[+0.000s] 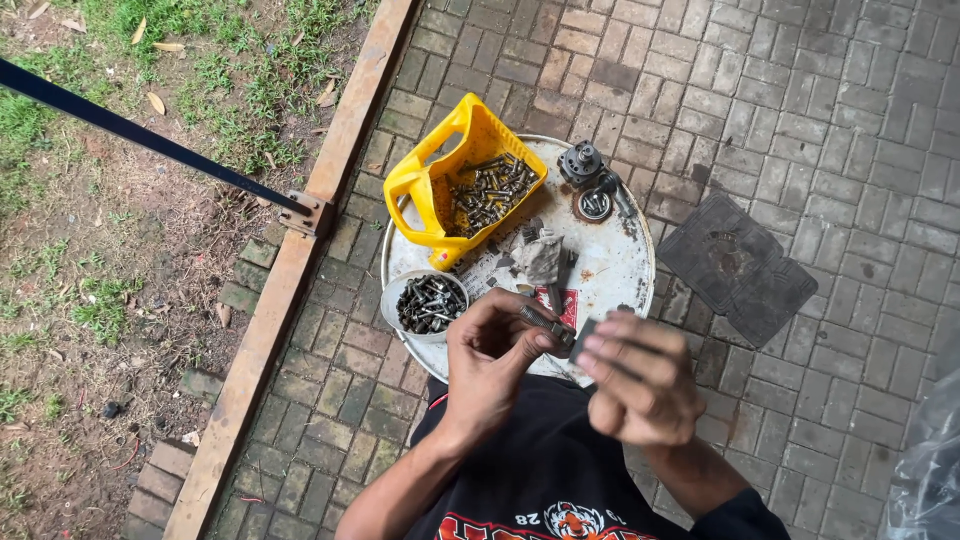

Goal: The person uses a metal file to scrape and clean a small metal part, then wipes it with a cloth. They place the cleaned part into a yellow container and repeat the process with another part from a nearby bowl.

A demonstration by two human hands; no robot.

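I see both forearms reach forward, bare, elbows bent. My left hand (pixel 490 365) curls with its fingers (pixel 520 312) pinched shut at the tips. My right hand (pixel 640 385) is blurred, palm down, fingers curled close beside the left.

Two bare forearms seen from above, left hand (pixel 490 365) and right hand (pixel 640 385) uncovered, no gloves or rings made out, black short-sleeved shirt worn, orange and white printed graphic shown across the chest, dark sleeve edge seen at the right elbow
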